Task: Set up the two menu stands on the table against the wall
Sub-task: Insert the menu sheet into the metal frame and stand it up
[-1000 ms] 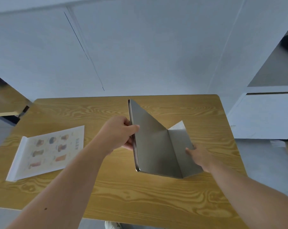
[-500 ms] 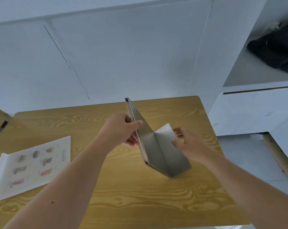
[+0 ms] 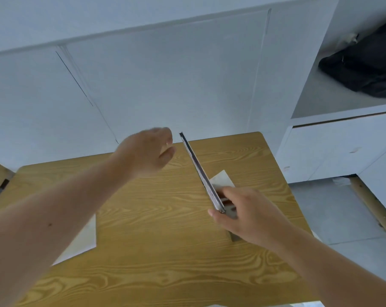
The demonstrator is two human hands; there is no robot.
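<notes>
A metal menu stand (image 3: 197,167) is raised edge-on above the wooden table (image 3: 156,218), slanting from the wall side down toward me. My right hand (image 3: 243,213) grips its lower end. A white sheet corner (image 3: 220,179) shows behind the stand. My left hand (image 3: 149,151) hovers left of the stand's top, apart from it, fingers loosely curled and holding nothing. A printed menu sheet (image 3: 83,240) lies flat at the left, mostly hidden under my left forearm.
The white wall (image 3: 165,85) rises behind the table's far edge. A white cabinet (image 3: 342,147) stands at the right, with a black bag (image 3: 365,63) in its open shelf. Grey floor (image 3: 333,213) lies right of the table.
My left hand let go of the stand and drew off to the left. My right hand took the stand's lower end, and the stand turned edge-on. The view tilted up and right.
</notes>
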